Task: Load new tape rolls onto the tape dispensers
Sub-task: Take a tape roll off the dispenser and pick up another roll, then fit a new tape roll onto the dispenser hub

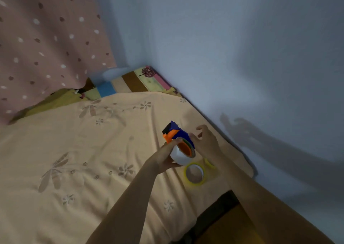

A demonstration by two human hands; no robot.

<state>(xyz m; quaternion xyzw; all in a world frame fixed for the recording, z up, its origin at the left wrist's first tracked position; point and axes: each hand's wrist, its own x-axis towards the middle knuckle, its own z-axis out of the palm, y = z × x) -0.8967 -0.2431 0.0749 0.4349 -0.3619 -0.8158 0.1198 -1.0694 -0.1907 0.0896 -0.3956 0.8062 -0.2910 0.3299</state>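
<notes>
Judging from how things lie, the loading is midway on one dispenser. Right of centre in the frame, the left hand (168, 155) curls round a white roll (177, 157) and holds it against the blue and orange dispenser (175, 133), over the bed (74, 150). The roll sits at the orange hub (185, 148), but the picture is dim and soft there, so I cannot tell whether it is fully seated or only part way on. The right hand (205, 141) is at the dispenser's far side, fingers loosely spread; it seems to steady the body rather than grip it.

Just below the hands, a yellow roll (194, 173) lies flat on the bed, not loaded. A second yellow edge (209, 163) shows beside the right wrist, perhaps another roll. No other dispenser is in view.

Left to do, as I read it: press this roll home, thread its end toward the cutter, then deal with the yellow roll.
</notes>
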